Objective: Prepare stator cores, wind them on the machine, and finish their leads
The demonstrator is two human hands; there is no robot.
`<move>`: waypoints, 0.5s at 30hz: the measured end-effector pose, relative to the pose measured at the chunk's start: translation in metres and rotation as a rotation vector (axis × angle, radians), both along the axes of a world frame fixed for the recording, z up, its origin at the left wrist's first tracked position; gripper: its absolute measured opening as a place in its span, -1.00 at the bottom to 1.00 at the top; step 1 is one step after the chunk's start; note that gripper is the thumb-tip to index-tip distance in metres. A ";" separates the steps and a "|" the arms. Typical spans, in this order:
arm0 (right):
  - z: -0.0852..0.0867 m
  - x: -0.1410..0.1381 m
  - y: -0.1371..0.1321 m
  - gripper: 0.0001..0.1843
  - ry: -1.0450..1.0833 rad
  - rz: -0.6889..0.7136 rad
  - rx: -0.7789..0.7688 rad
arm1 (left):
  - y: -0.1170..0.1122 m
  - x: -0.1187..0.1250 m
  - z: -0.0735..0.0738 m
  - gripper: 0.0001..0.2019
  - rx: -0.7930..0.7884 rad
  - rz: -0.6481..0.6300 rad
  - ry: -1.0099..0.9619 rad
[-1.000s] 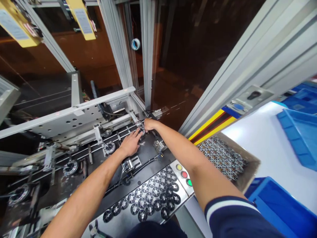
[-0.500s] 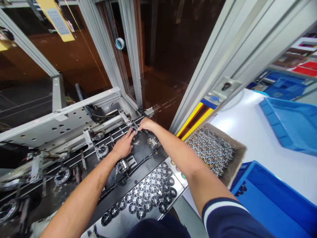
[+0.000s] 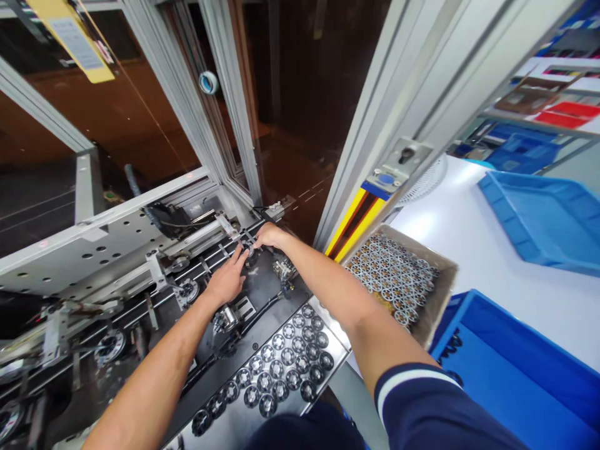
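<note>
My left hand reaches onto the machine bed with its fingers stretched out. Its fingertips touch a round, wheel-like metal part at the far end of the track. From the right, my right hand bends over the same spot, with fingers curled and thumb and fingertips pinched at the part's edge. What lies between those fingertips is hidden. Another round part sits in a station left of my left hand, and a further one lies farther left along the track.
Rows of dark round parts stand on the metal ledge in front of me. A carton of ring-shaped metal parts is to the right, beside a blue bin. Aluminium frame posts rise behind. A light-blue tray rests on the white table.
The view has shifted slightly, so the machine and frame sit farther left. Both hands stay at the same round part, with little change in their pose.
</note>
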State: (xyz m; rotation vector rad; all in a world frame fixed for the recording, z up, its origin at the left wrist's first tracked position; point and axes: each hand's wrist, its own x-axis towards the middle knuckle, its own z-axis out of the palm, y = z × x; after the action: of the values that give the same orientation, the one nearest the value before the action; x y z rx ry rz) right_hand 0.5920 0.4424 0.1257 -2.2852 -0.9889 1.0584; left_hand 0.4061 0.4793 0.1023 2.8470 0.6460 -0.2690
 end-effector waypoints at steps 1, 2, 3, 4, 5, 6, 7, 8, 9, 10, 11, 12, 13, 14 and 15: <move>0.000 0.000 0.001 -0.64 0.005 0.007 0.005 | 0.000 0.000 0.000 -0.28 0.001 -0.001 0.007; -0.001 0.000 0.002 -0.64 0.011 0.015 0.010 | 0.000 0.000 0.000 -0.28 0.000 -0.004 0.016; -0.001 0.000 0.004 -0.64 0.017 0.022 0.012 | 0.001 0.000 0.001 -0.27 -0.002 -0.008 0.028; -0.002 0.000 0.005 -0.64 0.021 0.027 0.012 | 0.001 -0.001 0.001 -0.26 -0.005 -0.012 0.042; -0.004 0.000 0.007 -0.65 0.022 0.033 0.009 | 0.001 -0.001 0.001 -0.24 -0.009 -0.016 0.056; -0.005 -0.001 0.008 -0.65 0.019 0.038 0.004 | 0.001 -0.002 0.001 -0.22 -0.012 -0.018 0.068; -0.005 -0.001 0.009 -0.65 0.013 0.043 -0.002 | 0.001 -0.002 0.000 -0.21 -0.014 -0.018 0.079; -0.005 -0.001 0.010 -0.65 0.003 0.047 -0.007 | 0.001 -0.003 0.000 -0.19 -0.014 -0.015 0.088; -0.003 -0.001 0.011 -0.65 -0.011 0.053 -0.008 | 0.002 -0.002 -0.001 -0.17 -0.014 -0.010 0.094; 0.000 -0.001 0.011 -0.65 -0.029 0.058 -0.002 | 0.002 -0.001 0.000 -0.16 -0.014 -0.004 0.097; 0.005 0.000 0.010 -0.66 -0.052 0.063 0.012 | 0.003 0.001 0.001 -0.15 -0.018 -0.001 0.096; 0.012 0.000 0.009 -0.66 -0.083 0.067 0.034 | 0.004 0.004 0.003 -0.14 -0.027 -0.001 0.091; 0.021 0.000 0.005 -0.66 -0.121 0.069 0.066 | 0.005 0.005 0.007 -0.15 -0.038 -0.003 0.081; 0.031 -0.001 0.000 -0.66 -0.168 0.069 0.108 | 0.004 0.005 0.014 -0.16 -0.051 -0.004 0.061; 0.042 -0.004 -0.009 -0.66 -0.221 0.069 0.160 | 0.002 0.002 0.023 -0.19 -0.062 0.000 0.029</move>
State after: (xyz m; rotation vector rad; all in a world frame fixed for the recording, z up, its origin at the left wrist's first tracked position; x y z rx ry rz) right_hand 0.5880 0.4339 0.1679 -2.2843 -1.2006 0.7338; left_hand 0.4080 0.4817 0.1248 2.7891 0.6325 -0.3243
